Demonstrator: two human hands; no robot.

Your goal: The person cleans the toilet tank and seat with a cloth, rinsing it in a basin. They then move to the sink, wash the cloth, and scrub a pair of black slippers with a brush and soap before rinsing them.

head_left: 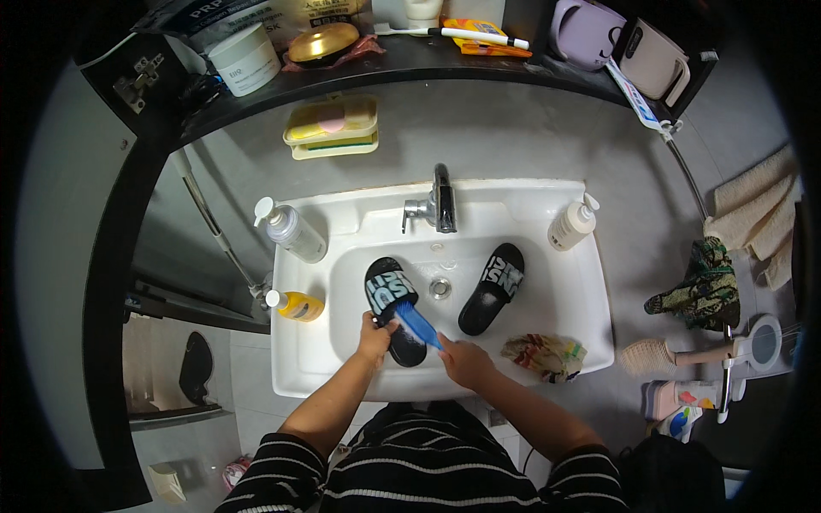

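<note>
In the basin, a black slide sandal (407,349) with pale lettering on its strap is gripped along its left edge by my left hand (375,339). My right hand (469,364) is closed around the handle of a blue brush (416,323). The brush's head lies against the sandal's footbed, just below the strap. A second matching slide sandal (481,313) rests in the basin to the right, with whitish suds on its footbed. Neither hand touches that one. The left fingertips are partly hidden by the sandal.
The white sink (599,299) has a metal faucet (442,205) at its back and a drain (440,289). Pump bottles (295,232) stand at its corners, a yellow bottle (299,305) at left. A crumpled patterned cloth or wrapper (547,356) lies on the right front rim. A dark shelf (410,75) overhangs behind.
</note>
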